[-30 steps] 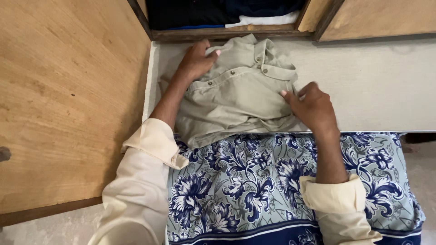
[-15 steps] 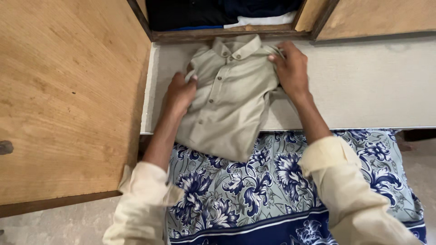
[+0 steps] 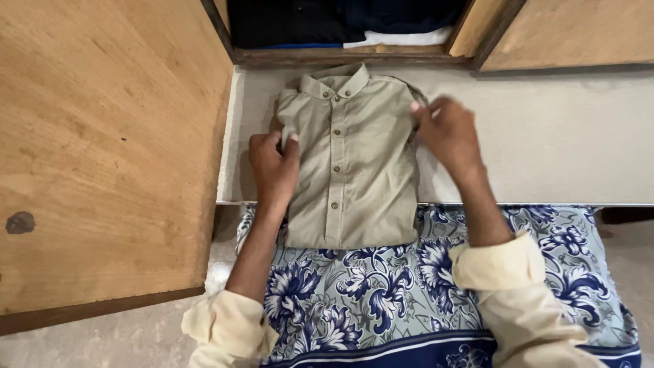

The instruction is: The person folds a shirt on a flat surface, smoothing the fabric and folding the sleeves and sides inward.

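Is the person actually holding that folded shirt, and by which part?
Both hands rest on the khaki shirt: left hand on its left edge, right hand at its right shoulder. It lies flat; no lifting grip shows.

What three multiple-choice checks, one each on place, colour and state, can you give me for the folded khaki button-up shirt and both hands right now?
1. Where does the folded khaki button-up shirt lie?
A. On the pale shelf, hem over the floral cloth
B. Inside the dark cupboard
C. On the floor

2. What colour is the floral cloth?
A. Red and yellow
B. Blue and white
C. Plain green

3. How is the shirt?
A. Crumpled
B. On a hanger
C. Folded flat, buttoned, collar up

Answers: 1 A, its hem overhangs the pale shelf; 2 B, navy flowers on white; 3 C, the left hand and right hand press its straight side edges.
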